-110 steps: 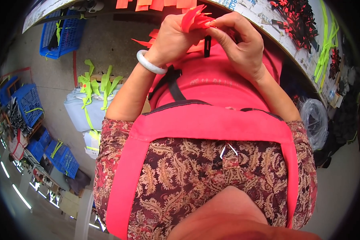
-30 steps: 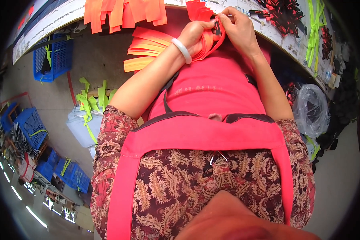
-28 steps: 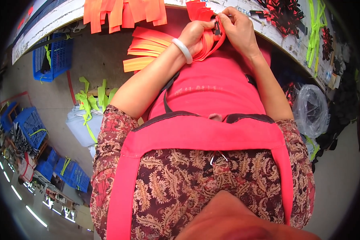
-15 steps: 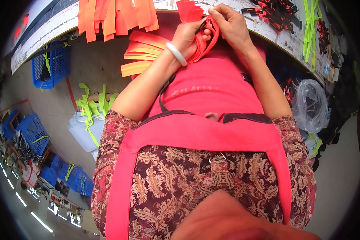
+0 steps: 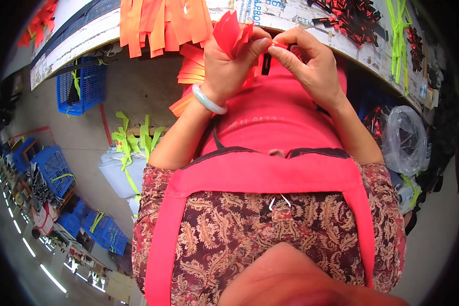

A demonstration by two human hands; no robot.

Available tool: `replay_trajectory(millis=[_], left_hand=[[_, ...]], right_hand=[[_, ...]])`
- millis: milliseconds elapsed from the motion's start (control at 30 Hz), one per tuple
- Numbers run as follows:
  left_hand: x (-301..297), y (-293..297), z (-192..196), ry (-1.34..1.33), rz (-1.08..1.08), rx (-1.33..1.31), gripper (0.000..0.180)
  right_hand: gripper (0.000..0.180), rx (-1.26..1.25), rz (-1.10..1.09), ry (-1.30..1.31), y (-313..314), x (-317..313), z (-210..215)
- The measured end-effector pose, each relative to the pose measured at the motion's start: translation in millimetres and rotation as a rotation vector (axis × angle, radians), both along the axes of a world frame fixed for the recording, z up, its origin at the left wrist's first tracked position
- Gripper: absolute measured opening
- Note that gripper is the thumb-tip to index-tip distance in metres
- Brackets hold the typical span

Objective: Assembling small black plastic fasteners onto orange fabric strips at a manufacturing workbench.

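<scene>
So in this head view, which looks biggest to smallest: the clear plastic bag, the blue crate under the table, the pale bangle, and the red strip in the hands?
As they look:
1. Blue crate and clear plastic bag: too alike to rank, and the lens bends the edges.
2. Red strip, pinched by the left hand and right hand.
3. Pale bangle.

short-sleeved paisley blouse (image 5: 270,245), maroon with tan pattern. bright pink-red apron (image 5: 270,173) over it: broad straps, dark-edged bib, small metal clip at chest. pale jade-coloured bangle (image 5: 208,100) on left wrist. forearms bare.
</scene>
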State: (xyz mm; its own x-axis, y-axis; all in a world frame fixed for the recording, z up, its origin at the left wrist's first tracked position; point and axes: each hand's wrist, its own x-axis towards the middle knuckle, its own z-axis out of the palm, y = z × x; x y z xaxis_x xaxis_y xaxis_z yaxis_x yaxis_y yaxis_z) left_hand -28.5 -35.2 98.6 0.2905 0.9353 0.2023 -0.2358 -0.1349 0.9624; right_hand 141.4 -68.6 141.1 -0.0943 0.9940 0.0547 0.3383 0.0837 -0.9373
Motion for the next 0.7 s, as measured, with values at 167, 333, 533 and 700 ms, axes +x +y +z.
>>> replay_trajectory(millis=[167,333,533,700], left_hand=[[-2.0,4.1,8.9,-0.017,0.002,0.068,0.006],[-6.0,9.3,1.8,0.004,-0.099,-0.004,0.005],[-16.8,8.0,-0.6,-0.027,-0.111,-0.090,0.002],[-32.5,13.7,7.2,-0.153,-0.178,-0.265,0.011]], right_hand=[[0.014,0.063,0.030,0.106,3.9,-8.6,-4.4],[0.009,0.286,0.060,-0.038,5.9,-9.2,-26.8],[0.010,0.195,0.099,0.036,4.7,-18.1,-42.0],[0.012,-0.052,0.147,0.206,11.7,-21.2,-6.9]])
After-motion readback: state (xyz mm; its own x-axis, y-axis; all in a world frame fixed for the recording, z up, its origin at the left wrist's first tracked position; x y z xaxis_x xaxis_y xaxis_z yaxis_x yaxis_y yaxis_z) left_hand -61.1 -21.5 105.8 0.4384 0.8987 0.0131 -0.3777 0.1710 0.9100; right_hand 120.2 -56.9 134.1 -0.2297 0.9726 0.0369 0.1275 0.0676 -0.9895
